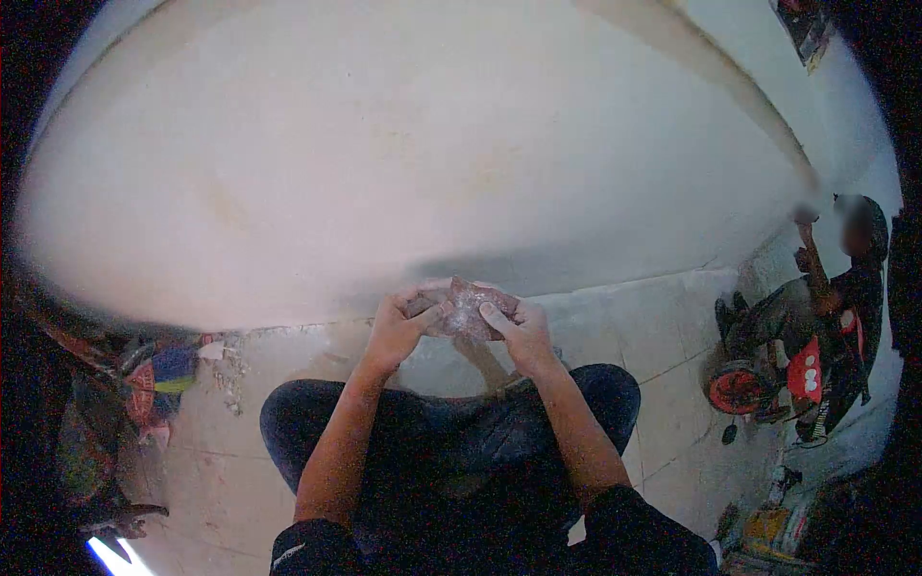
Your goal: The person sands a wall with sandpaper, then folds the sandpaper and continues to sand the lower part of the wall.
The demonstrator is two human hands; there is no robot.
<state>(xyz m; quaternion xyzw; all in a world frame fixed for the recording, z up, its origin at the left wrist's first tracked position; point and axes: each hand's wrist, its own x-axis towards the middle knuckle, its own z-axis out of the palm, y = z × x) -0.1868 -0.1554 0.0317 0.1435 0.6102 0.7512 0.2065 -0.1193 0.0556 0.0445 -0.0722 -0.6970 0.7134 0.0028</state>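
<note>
Both my hands hold a creased brown sheet of sandpaper streaked with white dust, out in front of my knees and near the foot of the wall. The fingers of my left hand are behind its left part, with the thumb pressed on the front. On the other side, my right hand pinches the sheet the same way, thumb on top. The sheet looks folded or crumpled in the middle, and its back is hidden.
A broad pale wall rises in front of me from the dusty tiled floor. At right, another person sits by the wall near a red toy-like bike. Colourful bags or cloths lie at left.
</note>
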